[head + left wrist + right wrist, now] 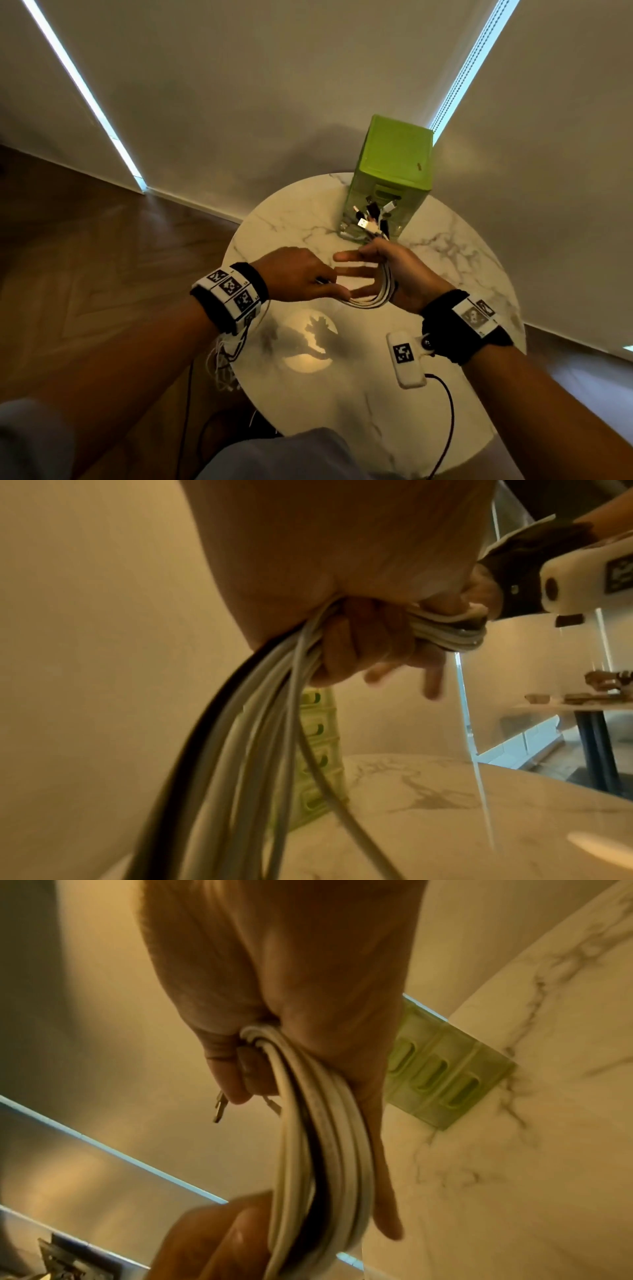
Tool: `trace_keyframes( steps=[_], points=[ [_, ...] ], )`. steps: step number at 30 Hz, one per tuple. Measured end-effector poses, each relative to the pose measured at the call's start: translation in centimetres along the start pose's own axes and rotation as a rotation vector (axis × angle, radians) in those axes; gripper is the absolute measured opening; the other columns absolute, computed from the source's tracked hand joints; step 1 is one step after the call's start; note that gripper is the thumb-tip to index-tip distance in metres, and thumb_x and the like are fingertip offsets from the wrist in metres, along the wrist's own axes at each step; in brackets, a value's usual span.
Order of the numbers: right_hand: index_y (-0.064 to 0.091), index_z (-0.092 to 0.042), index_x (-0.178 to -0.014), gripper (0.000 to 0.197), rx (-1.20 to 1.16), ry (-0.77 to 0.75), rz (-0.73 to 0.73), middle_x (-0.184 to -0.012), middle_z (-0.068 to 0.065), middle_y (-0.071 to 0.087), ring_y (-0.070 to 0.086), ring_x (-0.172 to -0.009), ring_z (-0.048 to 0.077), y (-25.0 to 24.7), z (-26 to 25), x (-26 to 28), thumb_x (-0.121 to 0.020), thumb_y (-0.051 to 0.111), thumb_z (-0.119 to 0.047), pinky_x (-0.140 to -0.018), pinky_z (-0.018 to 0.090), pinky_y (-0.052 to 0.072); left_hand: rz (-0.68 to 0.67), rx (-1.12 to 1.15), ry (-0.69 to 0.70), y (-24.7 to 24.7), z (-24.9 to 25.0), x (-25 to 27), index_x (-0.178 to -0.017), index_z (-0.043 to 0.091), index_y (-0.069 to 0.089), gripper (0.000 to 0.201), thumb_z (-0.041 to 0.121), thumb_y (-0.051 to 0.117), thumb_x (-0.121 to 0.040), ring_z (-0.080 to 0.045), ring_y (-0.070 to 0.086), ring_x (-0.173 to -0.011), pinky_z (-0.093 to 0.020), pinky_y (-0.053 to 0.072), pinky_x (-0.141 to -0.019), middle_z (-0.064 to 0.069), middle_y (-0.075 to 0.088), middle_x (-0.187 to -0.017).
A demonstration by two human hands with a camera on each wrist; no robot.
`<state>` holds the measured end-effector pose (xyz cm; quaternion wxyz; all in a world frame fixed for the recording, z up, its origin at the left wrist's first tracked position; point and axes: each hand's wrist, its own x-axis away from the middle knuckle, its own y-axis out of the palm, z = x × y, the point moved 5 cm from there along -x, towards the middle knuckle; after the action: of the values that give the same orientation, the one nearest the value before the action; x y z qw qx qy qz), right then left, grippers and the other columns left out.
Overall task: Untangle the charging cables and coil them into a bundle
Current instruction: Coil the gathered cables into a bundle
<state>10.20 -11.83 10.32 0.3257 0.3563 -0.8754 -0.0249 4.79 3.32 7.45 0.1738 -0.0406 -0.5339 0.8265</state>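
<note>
A bundle of white charging cables point(371, 298) with one black strand runs in a loop between both hands above the marble table point(359, 404). My left hand point(301, 277) grips the strands, fingers curled round them point(363, 642); the long loose lengths point(240, 737) hang below its wrist and off the table edge point(226, 356). My right hand point(394, 270) clamps the loop point(325, 1150) with its thumb against the palm, the other fingers stretched toward the left hand. Several plug ends point(371, 219) stick up past the right hand's thumb.
A green plastic drawer unit point(394, 161) stands at the table's far edge, just beyond the plugs. The round table sits against pale wall panels, with wooden floor to the left. A dark cord point(448, 421) from my right wrist crosses the near table edge.
</note>
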Motion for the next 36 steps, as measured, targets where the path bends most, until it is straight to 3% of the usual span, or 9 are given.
trace_keyframes(
  steps=[4,7,10,15,18,20,28,33,36],
  points=[
    [0.054,-0.012,-0.104,0.019,0.011,0.151,-0.121,-0.129,0.018,0.065,0.063,-0.113,0.051,1.3,2.1,-0.1,-0.101,0.05,-0.03,-0.098,0.071,0.044,0.085,-0.072,0.085,-1.2,0.3,-0.3,-0.094,0.024,0.075,0.048,0.068,0.055,-0.089,-0.013,0.06,-0.069,-0.029,0.047,-0.064,0.002,0.073,-0.084],
    [0.056,-0.02,-0.128,0.037,0.177,0.154,-0.154,-0.119,0.019,0.07,0.07,-0.101,0.042,2.3,2.8,-0.2,-0.102,0.047,-0.045,-0.086,0.049,0.055,0.202,-0.04,0.142,-1.6,0.8,0.0,-0.099,0.02,0.077,0.042,0.058,0.069,-0.085,-0.01,0.055,-0.067,-0.025,0.042,-0.061,-0.001,0.075,-0.086],
    [0.048,-0.02,-0.134,0.051,0.228,0.129,-0.146,-0.099,0.021,0.072,0.067,-0.075,0.029,2.5,3.1,-0.2,-0.101,0.042,-0.058,-0.066,0.036,0.054,0.284,0.013,0.134,-1.6,0.7,0.2,-0.104,0.019,0.075,0.055,0.067,0.068,-0.078,-0.012,0.063,-0.072,-0.023,0.045,-0.063,0.001,0.075,-0.092],
    [0.054,0.0,-0.127,0.058,0.253,0.116,-0.132,-0.074,0.015,0.059,0.055,-0.057,0.022,1.8,3.3,0.4,-0.102,0.043,-0.051,-0.055,0.032,0.053,0.271,0.182,0.057,-0.4,0.7,0.5,-0.114,0.019,0.072,0.048,0.053,0.075,-0.081,-0.012,0.066,-0.085,-0.021,0.049,-0.073,0.001,0.075,-0.102],
    [0.062,-0.006,-0.116,0.046,0.227,0.13,-0.152,-0.07,0.013,0.054,0.048,-0.055,0.02,1.0,3.3,1.0,-0.1,0.052,-0.048,-0.053,0.03,0.047,0.269,0.271,0.051,1.5,0.0,1.7,-0.131,0.023,0.061,0.056,0.048,0.075,-0.083,-0.006,0.053,-0.074,-0.008,0.041,-0.068,0.006,0.067,-0.091],
    [0.062,-0.011,-0.109,0.036,0.206,0.125,-0.177,-0.068,0.011,0.049,0.041,-0.055,0.019,0.8,3.5,1.2,-0.101,0.053,-0.045,-0.052,0.028,0.04,0.224,0.316,0.035,2.7,0.0,2.6,-0.137,0.035,0.051,0.06,0.057,0.067,-0.084,-0.011,0.053,-0.069,-0.014,0.044,-0.065,0.005,0.064,-0.084],
    [0.055,-0.012,-0.088,0.034,0.018,-0.061,-0.083,-0.062,0.004,0.036,0.03,-0.051,0.014,1.3,1.2,0.0,-0.099,0.053,-0.044,-0.046,0.024,0.03,0.285,0.747,-0.312,1.7,-3.3,5.3,-0.1,0.02,0.062,0.021,0.041,0.059,-0.1,-0.019,0.072,-0.078,-0.038,0.058,-0.082,-0.002,0.069,-0.082],
    [0.048,-0.015,-0.088,0.035,0.097,-0.232,-0.105,-0.06,-0.002,0.031,0.025,-0.051,0.012,4.1,1.1,-0.7,-0.102,0.046,-0.047,-0.046,0.024,0.027,0.412,1.064,-0.461,-2.8,-3.7,5.4,-0.089,0.013,0.059,0.008,0.016,0.056,-0.096,-0.014,0.046,-0.064,-0.031,0.037,-0.062,0.001,0.047,-0.071],
    [0.048,-0.008,-0.1,0.047,0.182,-0.326,-0.103,-0.062,-0.004,0.029,0.026,-0.052,0.013,6.5,1.1,-0.9,-0.094,0.048,-0.055,-0.048,0.027,0.029,0.555,1.109,-0.489,-6.2,-3.5,4.9,-0.087,0.016,0.059,0.017,0.012,0.049,-0.1,-0.015,0.049,-0.07,-0.028,0.036,-0.063,-0.004,0.051,-0.082]
  ],
)
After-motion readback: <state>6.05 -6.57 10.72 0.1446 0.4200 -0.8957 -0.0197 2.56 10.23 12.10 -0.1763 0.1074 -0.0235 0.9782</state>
